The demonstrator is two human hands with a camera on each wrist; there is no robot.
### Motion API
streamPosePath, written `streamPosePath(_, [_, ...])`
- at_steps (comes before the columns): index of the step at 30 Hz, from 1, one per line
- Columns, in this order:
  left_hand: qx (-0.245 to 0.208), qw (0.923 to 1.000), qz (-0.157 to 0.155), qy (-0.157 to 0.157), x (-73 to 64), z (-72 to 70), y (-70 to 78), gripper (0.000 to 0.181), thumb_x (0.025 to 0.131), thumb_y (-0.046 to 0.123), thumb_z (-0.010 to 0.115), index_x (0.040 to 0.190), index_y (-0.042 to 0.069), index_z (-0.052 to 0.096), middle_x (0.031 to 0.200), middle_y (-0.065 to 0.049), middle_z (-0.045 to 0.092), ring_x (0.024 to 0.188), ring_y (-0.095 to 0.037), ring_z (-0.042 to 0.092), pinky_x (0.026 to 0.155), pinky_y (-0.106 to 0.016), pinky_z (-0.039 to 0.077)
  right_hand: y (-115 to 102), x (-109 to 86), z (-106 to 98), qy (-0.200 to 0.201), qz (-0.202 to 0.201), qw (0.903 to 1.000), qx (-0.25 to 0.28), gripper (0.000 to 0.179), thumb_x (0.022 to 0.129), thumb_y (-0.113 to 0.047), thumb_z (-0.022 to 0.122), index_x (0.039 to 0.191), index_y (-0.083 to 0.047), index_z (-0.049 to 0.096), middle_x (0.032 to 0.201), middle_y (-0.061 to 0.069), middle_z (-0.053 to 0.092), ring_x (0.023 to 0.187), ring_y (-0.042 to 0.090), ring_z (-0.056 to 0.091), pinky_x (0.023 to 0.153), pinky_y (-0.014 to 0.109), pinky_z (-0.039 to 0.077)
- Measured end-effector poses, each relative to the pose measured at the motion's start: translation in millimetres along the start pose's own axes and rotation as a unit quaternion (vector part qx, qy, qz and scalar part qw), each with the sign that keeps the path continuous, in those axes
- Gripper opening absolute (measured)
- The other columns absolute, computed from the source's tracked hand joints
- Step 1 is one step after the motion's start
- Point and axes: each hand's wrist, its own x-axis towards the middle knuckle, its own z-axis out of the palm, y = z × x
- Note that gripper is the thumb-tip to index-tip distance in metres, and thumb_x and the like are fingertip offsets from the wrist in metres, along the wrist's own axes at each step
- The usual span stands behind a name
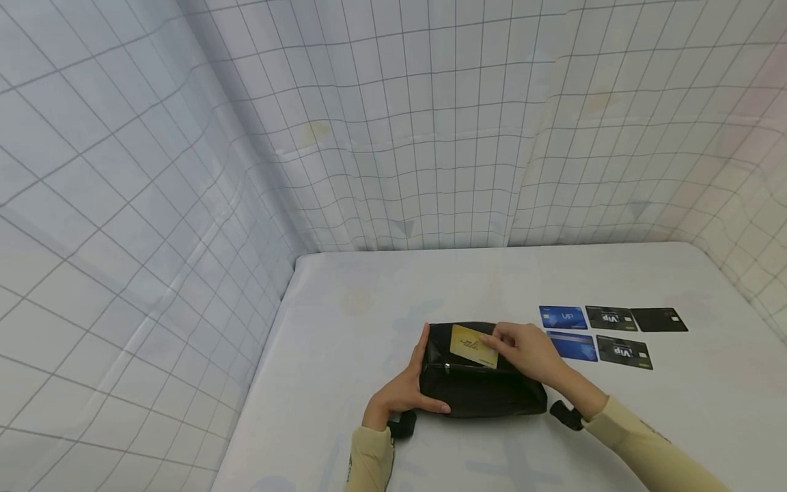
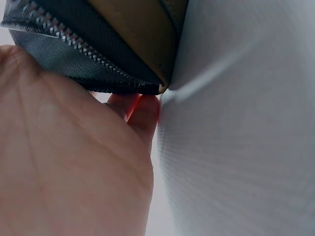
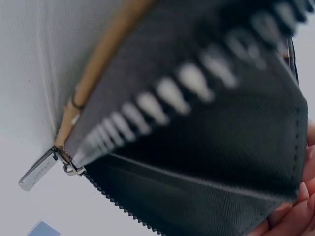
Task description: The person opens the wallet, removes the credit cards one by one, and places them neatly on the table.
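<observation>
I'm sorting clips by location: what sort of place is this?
Probably a makeshift recording booth: white, grid-patterned fabric curtains hang around three sides of a white, flat-topped table.

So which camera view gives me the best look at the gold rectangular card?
The head view: it alone shows the gold rectangular card, most of its face visible, held by the right hand. Both wrist views show parts of the black zippered wallet but none of the card.

VIP: upper blue card [image 1: 556, 322] | Vip: two black cards [image 1: 624, 358] | gold card [image 1: 470, 347]: illegible
</observation>
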Motion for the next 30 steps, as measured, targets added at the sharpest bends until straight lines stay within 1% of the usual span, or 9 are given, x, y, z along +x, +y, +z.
streamPosePath(6, [-0.001, 1.0000, -0.001, 0.002, 0.0, 0.1, -0.1, 0.128, 0.071, 0.025, 0.081, 0.144, 0.028, -0.023, 0.152, 0.003, -0.022, 0.140, -0.024, -0.012, 0.109, -0.057, 0.013, 3.2, -1.7, -5.1, -0.036, -0.013, 0.9985, 0.038, 0.023, 0.089, -0.042, 0.057, 0.074, -0.025, 0.058, 0.053, -0.011, 0.041, 0.045, 0.004, 0.033, 0.043, 0.021, 0.028])
streamPosePath(9, [0.001, 1.0000, 0.000, 0.002, 0.2, -0.1, -0.2, 0.128, 0.071, 0.025, 0.081, 0.144, 0.028, -0.023, 0.152, 0.003, -0.023, 0.140, -0.024, -0.013, 0.108, -0.057, 0.014, 4.4, -3.0, -6.1, -0.043, -0.022, 0.9976, 0.049, 0.021, 0.089, -0.042, 0.058, 0.077, -0.025, 0.060, 0.052, -0.011, 0.039, 0.044, 0.003, 0.033, 0.044, 0.021, 0.030])
streamPosePath(13, [0.005, 1.0000, 0.003, 0.002, 0.4, -0.2, -0.7, 0.129, 0.071, 0.025, 0.082, 0.145, 0.025, -0.023, 0.152, 0.003, -0.023, 0.140, -0.024, -0.012, 0.108, -0.058, 0.014, 4.0, -5.0, -7.1, -0.043, -0.027, 0.9972, 0.056, 0.020, 0.089, -0.042, 0.058, 0.080, -0.025, 0.061, 0.051, -0.011, 0.039, 0.044, 0.003, 0.034, 0.045, 0.021, 0.032])
streamPosePath(16, [0.004, 1.0000, 0.002, 0.002, 0.2, -0.3, -0.5, 0.129, 0.071, 0.026, 0.081, 0.145, 0.026, -0.024, 0.152, 0.003, -0.023, 0.140, -0.024, -0.012, 0.108, -0.058, 0.014, 3.4, -5.6, -7.7, -0.033, -0.031, 0.9973, 0.057, 0.020, 0.089, -0.042, 0.057, 0.080, -0.025, 0.062, 0.054, -0.011, 0.042, 0.045, 0.003, 0.035, 0.045, 0.021, 0.033])
streamPosePath(21, [0.002, 1.0000, -0.008, 0.000, -0.5, -0.4, 0.2, 0.127, 0.072, 0.029, 0.081, 0.144, 0.031, -0.024, 0.152, 0.002, -0.023, 0.140, -0.026, -0.013, 0.108, -0.059, 0.015, 4.2, -5.5, -9.1, -0.007, -0.038, 0.9971, 0.065, 0.018, 0.090, -0.040, 0.057, 0.081, -0.026, 0.064, 0.060, -0.011, 0.050, 0.049, 0.004, 0.039, 0.045, 0.021, 0.034])
streamPosePath(26, [0.004, 0.9999, -0.013, 0.001, -0.2, -0.3, -0.7, 0.127, 0.071, 0.030, 0.081, 0.144, 0.030, -0.023, 0.152, 0.001, -0.023, 0.140, -0.028, -0.012, 0.107, -0.060, 0.016, 5.6, -6.1, -10.1, 0.029, -0.047, 0.9965, 0.063, 0.015, 0.090, -0.038, 0.059, 0.079, -0.028, 0.064, 0.060, -0.012, 0.049, 0.048, 0.004, 0.039, 0.044, 0.021, 0.033])
streamPosePath(30, [0.004, 0.9999, -0.013, 0.001, 0.0, -0.5, 0.1, 0.127, 0.071, 0.029, 0.081, 0.144, 0.030, -0.024, 0.152, 0.001, -0.023, 0.140, -0.027, -0.012, 0.107, -0.059, 0.016, 7.0, -6.8, -10.7, 0.056, -0.056, 0.9948, 0.064, 0.013, 0.090, -0.033, 0.060, 0.079, -0.028, 0.065, 0.059, -0.013, 0.049, 0.048, 0.004, 0.039, 0.043, 0.021, 0.032])
